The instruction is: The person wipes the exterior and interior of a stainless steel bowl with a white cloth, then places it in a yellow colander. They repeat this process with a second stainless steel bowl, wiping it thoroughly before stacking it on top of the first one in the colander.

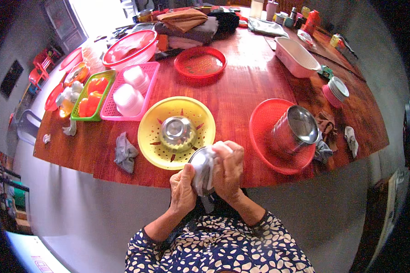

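Note:
A shiny metal bowl [201, 167] is held up in front of me at the table's near edge. My left hand [183, 191] grips its rim, thumb on top. On the other side my right hand [229, 167] presses against the bowl, fingers bent; something pale, perhaps a cloth, shows among them. Just beyond, a yellow plastic colander [150, 119] has upturned metal bowls [177, 131] at its centre. To the right, a red plastic basket [263, 136] carries a leaning stack of metal bowls [295, 128].
A crumpled grey cloth [125, 153] lies left of the colander. Behind it stand a pink basket [152, 88] of white cups and a green basket [104, 99] with orange items. Farther off are a red round tray [201, 75], a pink tub [295, 63] and stacked small dishes [338, 88].

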Demonstrator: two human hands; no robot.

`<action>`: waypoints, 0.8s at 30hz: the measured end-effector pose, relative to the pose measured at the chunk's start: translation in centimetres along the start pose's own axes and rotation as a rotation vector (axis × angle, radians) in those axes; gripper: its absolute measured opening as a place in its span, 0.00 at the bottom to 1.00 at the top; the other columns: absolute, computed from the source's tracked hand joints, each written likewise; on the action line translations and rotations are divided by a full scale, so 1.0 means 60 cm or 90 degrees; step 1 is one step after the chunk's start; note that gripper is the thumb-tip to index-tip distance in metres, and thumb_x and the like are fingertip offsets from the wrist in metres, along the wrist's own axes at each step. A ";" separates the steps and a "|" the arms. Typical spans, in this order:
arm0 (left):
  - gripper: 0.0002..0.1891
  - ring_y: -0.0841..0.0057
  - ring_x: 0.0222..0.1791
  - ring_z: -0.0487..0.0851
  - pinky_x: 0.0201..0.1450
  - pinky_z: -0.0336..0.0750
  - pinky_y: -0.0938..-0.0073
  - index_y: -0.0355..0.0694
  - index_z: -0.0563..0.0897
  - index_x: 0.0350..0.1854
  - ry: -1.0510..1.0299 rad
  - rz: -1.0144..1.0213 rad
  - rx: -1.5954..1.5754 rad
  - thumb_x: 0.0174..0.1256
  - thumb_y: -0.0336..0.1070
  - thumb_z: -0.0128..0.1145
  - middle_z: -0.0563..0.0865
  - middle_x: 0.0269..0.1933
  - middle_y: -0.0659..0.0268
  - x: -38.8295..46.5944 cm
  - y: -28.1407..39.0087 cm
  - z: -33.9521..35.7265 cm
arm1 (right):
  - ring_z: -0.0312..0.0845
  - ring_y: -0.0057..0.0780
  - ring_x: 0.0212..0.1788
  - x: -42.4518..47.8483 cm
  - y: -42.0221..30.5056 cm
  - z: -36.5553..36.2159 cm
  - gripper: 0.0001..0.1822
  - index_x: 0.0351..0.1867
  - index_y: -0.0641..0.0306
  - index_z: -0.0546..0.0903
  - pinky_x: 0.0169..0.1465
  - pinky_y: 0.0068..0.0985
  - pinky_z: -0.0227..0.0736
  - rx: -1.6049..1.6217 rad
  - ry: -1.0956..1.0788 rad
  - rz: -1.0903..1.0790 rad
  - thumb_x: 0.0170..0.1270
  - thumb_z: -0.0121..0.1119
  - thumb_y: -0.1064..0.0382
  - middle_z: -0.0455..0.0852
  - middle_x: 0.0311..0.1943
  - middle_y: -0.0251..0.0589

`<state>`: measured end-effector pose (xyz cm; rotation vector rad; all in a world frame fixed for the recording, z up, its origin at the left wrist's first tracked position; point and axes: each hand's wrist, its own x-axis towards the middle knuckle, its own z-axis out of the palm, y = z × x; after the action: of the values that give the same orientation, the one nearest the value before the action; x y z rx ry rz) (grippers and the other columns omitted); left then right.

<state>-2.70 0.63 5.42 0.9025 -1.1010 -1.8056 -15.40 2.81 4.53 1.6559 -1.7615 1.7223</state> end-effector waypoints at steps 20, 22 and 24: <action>0.27 0.82 0.32 0.78 0.35 0.73 0.78 0.36 0.80 0.40 -0.043 0.030 -0.006 0.75 0.58 0.40 0.82 0.33 0.69 -0.008 -0.007 0.001 | 0.72 0.42 0.43 0.046 -0.014 -0.002 0.07 0.32 0.61 0.81 0.50 0.39 0.66 0.113 -0.008 -0.009 0.52 0.57 0.64 0.78 0.40 0.48; 0.28 0.81 0.34 0.79 0.36 0.74 0.77 0.35 0.80 0.43 -0.032 0.034 -0.026 0.75 0.58 0.39 0.83 0.36 0.67 -0.003 -0.004 0.008 | 0.71 0.45 0.46 0.040 -0.005 0.001 0.12 0.38 0.63 0.81 0.52 0.41 0.66 0.115 -0.011 0.014 0.57 0.56 0.59 0.76 0.44 0.51; 0.28 0.78 0.36 0.80 0.39 0.76 0.75 0.34 0.79 0.46 -0.020 0.028 -0.029 0.75 0.59 0.39 0.83 0.40 0.64 -0.002 0.009 0.012 | 0.70 0.48 0.49 0.027 -0.018 0.001 0.15 0.43 0.62 0.80 0.54 0.42 0.65 0.062 -0.013 -0.063 0.59 0.56 0.55 0.74 0.48 0.52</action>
<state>-3.15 0.80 6.19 0.8203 -1.0874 -1.8073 -15.15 2.14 6.37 1.7749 -1.5985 1.7794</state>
